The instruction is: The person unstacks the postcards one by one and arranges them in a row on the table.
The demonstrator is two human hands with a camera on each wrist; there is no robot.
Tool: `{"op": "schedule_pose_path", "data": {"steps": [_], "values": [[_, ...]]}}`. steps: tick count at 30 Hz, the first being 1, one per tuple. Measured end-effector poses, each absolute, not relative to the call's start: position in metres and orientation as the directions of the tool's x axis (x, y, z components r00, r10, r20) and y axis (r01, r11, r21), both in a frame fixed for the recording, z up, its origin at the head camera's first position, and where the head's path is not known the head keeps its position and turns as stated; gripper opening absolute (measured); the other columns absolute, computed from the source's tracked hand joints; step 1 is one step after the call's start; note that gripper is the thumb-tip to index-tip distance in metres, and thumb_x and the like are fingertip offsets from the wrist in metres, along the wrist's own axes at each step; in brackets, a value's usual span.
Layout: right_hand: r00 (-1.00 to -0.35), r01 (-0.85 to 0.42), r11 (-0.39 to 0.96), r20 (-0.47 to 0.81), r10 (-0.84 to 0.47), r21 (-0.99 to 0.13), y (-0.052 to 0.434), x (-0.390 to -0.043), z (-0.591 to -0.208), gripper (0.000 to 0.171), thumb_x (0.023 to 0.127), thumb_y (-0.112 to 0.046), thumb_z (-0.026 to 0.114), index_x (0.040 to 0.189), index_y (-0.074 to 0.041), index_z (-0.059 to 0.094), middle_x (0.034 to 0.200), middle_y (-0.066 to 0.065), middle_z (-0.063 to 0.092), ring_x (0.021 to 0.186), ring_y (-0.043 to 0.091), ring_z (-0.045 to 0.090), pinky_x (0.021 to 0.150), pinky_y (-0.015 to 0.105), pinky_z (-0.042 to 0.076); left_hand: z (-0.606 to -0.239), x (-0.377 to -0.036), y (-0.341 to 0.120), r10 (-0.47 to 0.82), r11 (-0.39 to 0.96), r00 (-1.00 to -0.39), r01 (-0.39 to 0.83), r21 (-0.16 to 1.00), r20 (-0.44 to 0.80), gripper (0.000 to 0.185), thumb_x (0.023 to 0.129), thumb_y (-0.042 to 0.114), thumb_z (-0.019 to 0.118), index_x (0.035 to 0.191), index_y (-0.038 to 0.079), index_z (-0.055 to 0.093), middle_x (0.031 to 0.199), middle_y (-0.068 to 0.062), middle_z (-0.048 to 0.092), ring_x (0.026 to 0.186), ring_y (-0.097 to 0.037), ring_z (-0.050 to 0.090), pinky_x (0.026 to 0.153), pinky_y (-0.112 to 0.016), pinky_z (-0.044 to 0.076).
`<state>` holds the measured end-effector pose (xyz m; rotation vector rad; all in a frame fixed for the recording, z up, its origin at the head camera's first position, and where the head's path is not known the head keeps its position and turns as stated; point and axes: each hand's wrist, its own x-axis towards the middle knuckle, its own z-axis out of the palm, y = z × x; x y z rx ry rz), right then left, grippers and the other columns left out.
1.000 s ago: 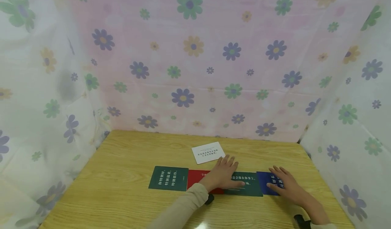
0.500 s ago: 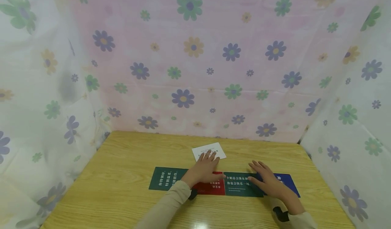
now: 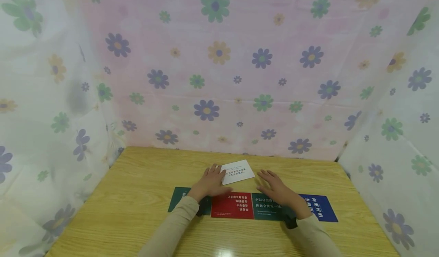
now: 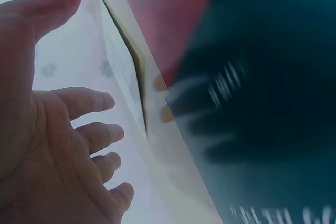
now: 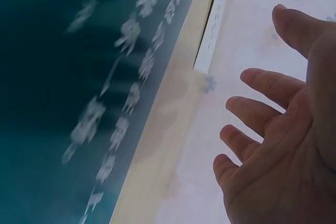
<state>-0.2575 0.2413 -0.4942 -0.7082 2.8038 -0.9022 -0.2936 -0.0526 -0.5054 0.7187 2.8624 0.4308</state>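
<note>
A white printed card (image 3: 240, 173) lies tilted on the table, a little beyond a row of cards. My left hand (image 3: 208, 182) hovers at its left edge, above the left green card (image 3: 174, 200) and the red card (image 3: 233, 206). My right hand (image 3: 278, 190) is just right of the white card, over the right green card (image 3: 265, 211), partly covering it. At the row's right end lies a blue card (image 3: 324, 210). Both wrist views show spread fingers with nothing held: the left palm (image 4: 47, 156) and the right palm (image 5: 283, 171) face the cards.
The wooden table (image 3: 137, 226) carries all the cards. Flowered cloth (image 3: 219, 77) hangs along the table's back and both sides. A dark strap shows at each wrist, below beige sleeves (image 3: 168, 224).
Both hands have moved left. My left hand went from over the red and right green cards to the white card's left edge; my right hand left the blue card. The cards stay in place.
</note>
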Motion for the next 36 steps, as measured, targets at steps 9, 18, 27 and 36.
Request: {"op": "schedule_pose_path", "data": {"steps": [9,18,27,36], "values": [[-0.864,-0.422,0.706,0.016,-0.503,-0.569,0.22,-0.283,-0.5,0.062,0.105,-0.029,0.056,0.154,0.004,0.037,0.163,0.03,0.025,0.151,0.054,0.014,0.118,0.071,0.019,-0.499,-0.302,-0.069,0.462,0.854,-0.879,0.405,0.325,-0.119,0.083,0.094,0.054,0.064,0.152,-0.002,0.042,0.162,-0.026,0.031,0.153,-0.045,0.02,0.123,-0.061,0.02],[-0.864,-0.424,0.745,-0.015,-0.503,-0.516,0.205,-0.305,-0.507,0.062,0.102,-0.025,0.061,0.151,0.006,0.041,0.161,0.031,0.028,0.148,0.056,0.019,0.118,0.07,0.02,-0.507,-0.313,-0.075,0.448,0.86,-0.883,0.381,0.338,-0.144,0.084,0.094,0.055,0.064,0.154,0.0,0.041,0.162,-0.025,0.031,0.153,-0.044,0.021,0.123,-0.061,0.02],[-0.868,-0.368,0.767,-0.1,-0.486,-0.526,0.199,-0.304,-0.506,0.063,0.102,-0.025,0.059,0.154,0.003,0.038,0.162,0.025,0.033,0.151,0.052,0.019,0.12,0.066,0.022,-0.509,-0.32,-0.079,0.461,0.851,-0.877,0.393,0.349,-0.137,0.083,0.094,0.052,0.065,0.154,0.0,0.04,0.162,-0.024,0.031,0.153,-0.044,0.022,0.122,-0.063,0.021],[-0.855,-0.397,0.773,-0.105,-0.507,-0.495,0.199,-0.297,-0.505,0.063,0.103,-0.028,0.058,0.155,0.002,0.037,0.162,0.025,0.031,0.151,0.052,0.018,0.12,0.067,0.022,-0.515,-0.327,-0.088,0.475,0.85,-0.871,0.418,0.32,-0.124,0.082,0.094,0.053,0.064,0.156,0.005,0.039,0.164,-0.02,0.031,0.154,-0.043,0.021,0.123,-0.061,0.022]]}}
